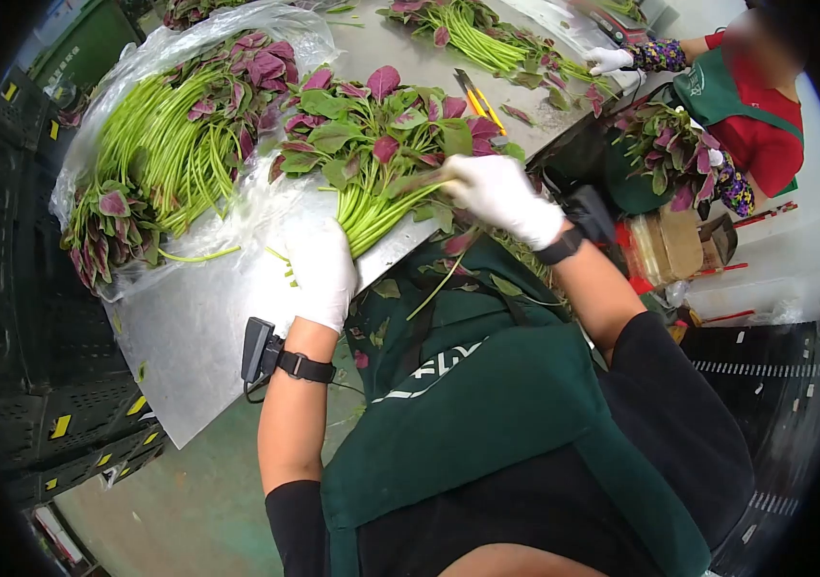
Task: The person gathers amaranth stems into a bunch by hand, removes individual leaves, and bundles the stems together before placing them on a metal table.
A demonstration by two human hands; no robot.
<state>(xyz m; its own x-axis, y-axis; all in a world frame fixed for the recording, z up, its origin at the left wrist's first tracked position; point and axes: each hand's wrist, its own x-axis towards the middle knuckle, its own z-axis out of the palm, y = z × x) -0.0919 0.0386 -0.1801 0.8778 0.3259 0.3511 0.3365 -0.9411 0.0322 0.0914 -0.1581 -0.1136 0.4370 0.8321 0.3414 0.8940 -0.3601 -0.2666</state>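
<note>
My left hand, in a white glove, is closed around the lower stems of a bunch of red amaranth. The bunch lies at the table's near edge, its green and purple leaves pointing away from me. My right hand, also gloved, is pinched shut beside the bunch on a blurred amaranth stem; its fingertips are partly hidden. A loose stem with a purple leaf hangs over my apron.
A large amaranth heap lies on clear plastic on the metal table. An orange-handled cutter and more greens lie farther back. At right, a co-worker holds another bunch. Black crates stand left.
</note>
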